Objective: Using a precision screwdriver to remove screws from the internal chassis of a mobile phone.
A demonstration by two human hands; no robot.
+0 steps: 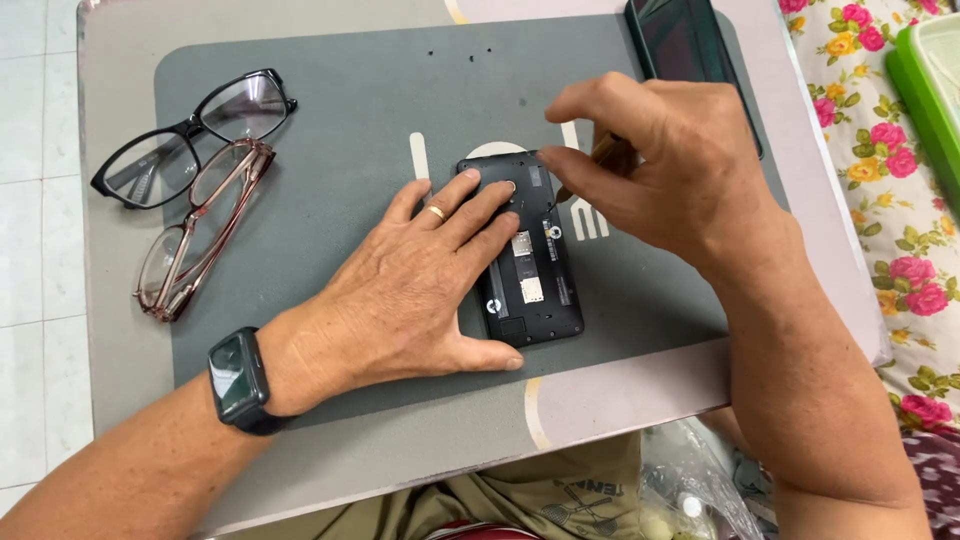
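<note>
A: How will the phone [528, 262] handle?

B: I'd judge it light, stiff and thin. With the back off, the inner boards are bare, so it looks fragile there. Better to hold it by the long edges or press on the plastic frame, not on the metal slots.

A: Where is it?

B: Flat on the grey mat [330, 110] on the desk [800, 240], near the mat's middle, face down.

A: And the hands?

B: The left hand [420, 285] lies open and flat, fingers pressing the phone's upper left part, thumb along its lower edge. The right hand [665, 165], just right of the phone's top, is pinched in a closed grip on a small tool [610, 155] with a brownish handle, its tip at the phone's top right edge.

A: How does the phone look?

B: Black, rectangular, with silvery card slots down the middle and a round opening near the top. Two pairs of glasses [195, 190] lie well left of it, another dark phone [680, 40] above it.
</note>
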